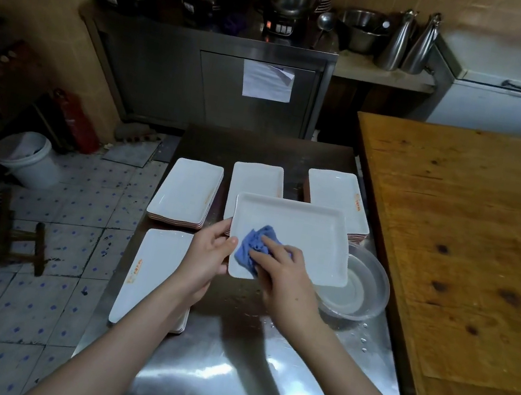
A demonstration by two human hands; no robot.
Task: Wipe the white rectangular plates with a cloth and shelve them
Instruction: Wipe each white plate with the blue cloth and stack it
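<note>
While the wipe is in hand: one white rectangular plate (294, 234) is held above the stainless steel desk (222, 364), tilted toward the person.
Left hand: the left hand (207, 254) pinches the plate's left short edge, thumb on the rim, fingers beneath; judged a brace against rubbing.
Right hand: the right hand (286, 282) curls over a crumpled blue cloth (252, 248), pressing it onto the near-left corner.
Stacks: far-left stack (187, 191), far-middle stack (257, 179), far-right stack (336, 193) and near-left stack (152, 269) lie flat within reach; which are wiped cannot be told.
Surfaces: plates are glossy, with raised rims and rounded corners, some with an orange print; the cloth is soft and wadded; the desk is reflective and spotted with droplets.
Bowl: a clear shallow bowl of water (361, 291) sits just right of the plate, judged for wetting the cloth.
Shelving: not yet begun.
</note>
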